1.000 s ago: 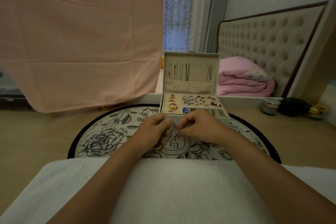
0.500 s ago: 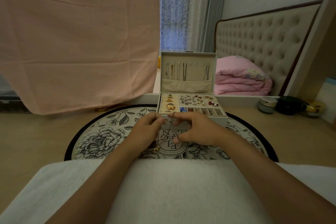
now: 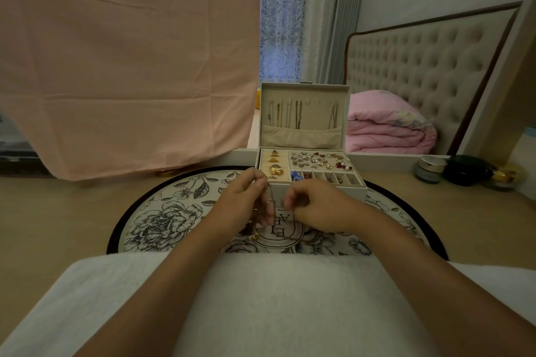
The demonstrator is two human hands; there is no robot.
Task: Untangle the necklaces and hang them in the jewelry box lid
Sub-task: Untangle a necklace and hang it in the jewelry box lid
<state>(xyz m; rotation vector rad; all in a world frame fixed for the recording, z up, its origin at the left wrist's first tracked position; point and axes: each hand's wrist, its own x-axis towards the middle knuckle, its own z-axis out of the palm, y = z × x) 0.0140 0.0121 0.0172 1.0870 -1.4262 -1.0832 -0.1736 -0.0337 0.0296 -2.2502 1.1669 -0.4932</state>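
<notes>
At the middle of the tabletop (image 3: 58, 226), just in front of an open jewelry box (image 3: 348, 192), a person's two hands work at a tangled necklace (image 3: 269, 197) above a round floral mat (image 3: 162, 211). The left hand (image 3: 246, 203) has its fingers (image 3: 261, 182) curled, pinching the thin chain, which runs down past the knuckles. The right hand (image 3: 316, 206), close beside it, nips the same chain between thumb and fingertip. A small gold pendant (image 3: 255, 237) hangs low under the left hand, at the mat; whether it touches the mat cannot be told.

The lid (image 3: 304, 93) stands upright at the box's far side, with several chains (image 3: 298, 114) hanging in a row above its fabric pocket. The tray below holds rings and earrings in compartments.

A white towel (image 3: 275, 298) lies along the near edge under both forearms. Small jars (image 3: 430, 169) sit near the far right edge. A pink cloth (image 3: 116, 66) hangs at the far left.
</notes>
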